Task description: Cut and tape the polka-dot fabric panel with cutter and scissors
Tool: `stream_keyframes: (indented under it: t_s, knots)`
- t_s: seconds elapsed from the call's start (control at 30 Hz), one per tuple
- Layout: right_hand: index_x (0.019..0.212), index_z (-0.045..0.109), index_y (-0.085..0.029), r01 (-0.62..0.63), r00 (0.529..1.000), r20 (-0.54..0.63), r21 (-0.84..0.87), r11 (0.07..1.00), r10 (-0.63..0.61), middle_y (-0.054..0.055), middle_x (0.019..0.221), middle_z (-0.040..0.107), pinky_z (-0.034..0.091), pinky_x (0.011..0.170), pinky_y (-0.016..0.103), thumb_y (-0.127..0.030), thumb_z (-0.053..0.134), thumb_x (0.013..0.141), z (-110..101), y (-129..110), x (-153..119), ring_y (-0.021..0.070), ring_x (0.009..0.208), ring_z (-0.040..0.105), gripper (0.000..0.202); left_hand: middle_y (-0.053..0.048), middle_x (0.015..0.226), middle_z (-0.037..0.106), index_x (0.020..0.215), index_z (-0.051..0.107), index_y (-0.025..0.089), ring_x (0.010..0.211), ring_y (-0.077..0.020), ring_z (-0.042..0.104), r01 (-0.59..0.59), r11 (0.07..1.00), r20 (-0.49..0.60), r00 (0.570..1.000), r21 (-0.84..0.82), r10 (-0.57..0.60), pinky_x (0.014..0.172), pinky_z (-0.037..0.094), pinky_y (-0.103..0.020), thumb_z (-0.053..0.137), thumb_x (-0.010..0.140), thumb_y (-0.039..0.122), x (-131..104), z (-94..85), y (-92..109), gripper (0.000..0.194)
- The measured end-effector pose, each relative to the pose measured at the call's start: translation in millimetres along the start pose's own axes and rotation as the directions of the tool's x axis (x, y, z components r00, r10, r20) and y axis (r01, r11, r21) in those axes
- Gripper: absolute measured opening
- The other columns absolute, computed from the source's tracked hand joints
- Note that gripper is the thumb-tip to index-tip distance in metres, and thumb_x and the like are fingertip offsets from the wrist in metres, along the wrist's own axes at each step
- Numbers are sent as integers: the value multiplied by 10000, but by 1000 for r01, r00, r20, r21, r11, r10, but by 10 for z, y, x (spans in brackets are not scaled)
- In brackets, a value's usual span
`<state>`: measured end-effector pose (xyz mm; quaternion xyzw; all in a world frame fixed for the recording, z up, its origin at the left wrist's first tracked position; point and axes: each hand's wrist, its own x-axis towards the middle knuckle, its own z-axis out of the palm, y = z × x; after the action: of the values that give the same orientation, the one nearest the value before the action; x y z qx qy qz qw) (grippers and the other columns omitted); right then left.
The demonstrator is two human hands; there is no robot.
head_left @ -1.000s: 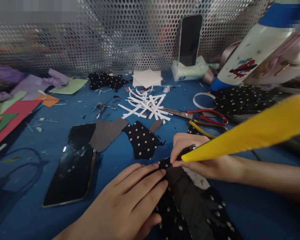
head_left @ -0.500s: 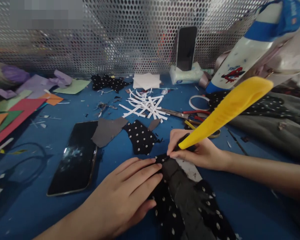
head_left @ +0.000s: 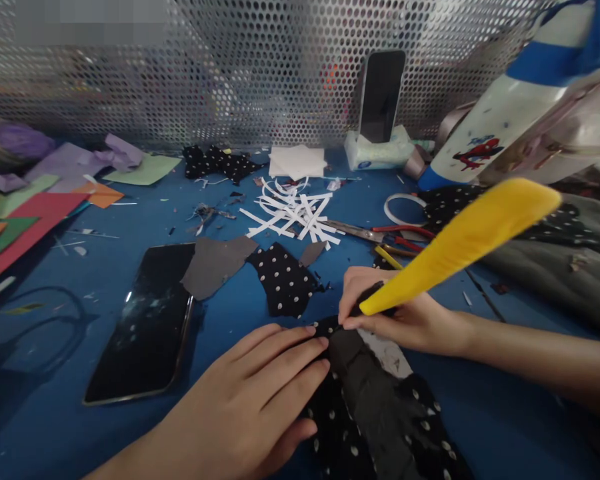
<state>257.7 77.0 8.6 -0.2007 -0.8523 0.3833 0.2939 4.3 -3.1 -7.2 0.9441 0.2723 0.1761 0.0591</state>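
Note:
Black fabric with white dots and dark grey patches (head_left: 380, 407) lies at the bottom centre, over a pale piece whose edge shows. My left hand (head_left: 260, 387) rests flat on its left side, fingers stretched out and slightly apart. At the fabric's top edge, my right hand (head_left: 390, 307) has its thumb and fingers closed in a pinch. A long yellow tool (head_left: 460, 247) slants up to the right from that hand. The dark part between the fingers is partly hidden, and so is whatever the fingertips pinch.
A phone (head_left: 145, 320) lies left of my hands. Beyond are fabric scraps (head_left: 284, 280), white paper strips (head_left: 295, 213), scissors (head_left: 355, 231) and a white ring (head_left: 405, 209). Another phone (head_left: 383, 97) stands before the perforated metal panel. At right are a bottle (head_left: 500, 127) and grey cloth (head_left: 545, 267).
The view has shifted slightly, so most things sit a little lower in the frame. Both hands keep nearly the same positions on the fabric.

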Motion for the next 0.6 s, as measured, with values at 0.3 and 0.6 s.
stream_keyframes:
  t_s: [0.3,0.6]
  knots:
    - [833,620,-194,64,996,72,-218,974,-50,1,756,580,393,659,281,-255,620,937,60,53,-43,138,716,522,121,-34,1373,606,1296,604,165,1295,-201,514,4,1000,-19,1000,4,-4,1159,387,-367,464,1009,329,6,7,1,358]
    - [923,647,-154,-19,1000,13,-90,996,21,30,852,654,479,724,264,-152,633,910,26,-50,-56,132,793,599,19,-47,1401,578,1346,539,160,1312,-210,496,4,1000,45,999,-31,-2,1123,424,-415,451,1013,263,14,-50,-7,359]
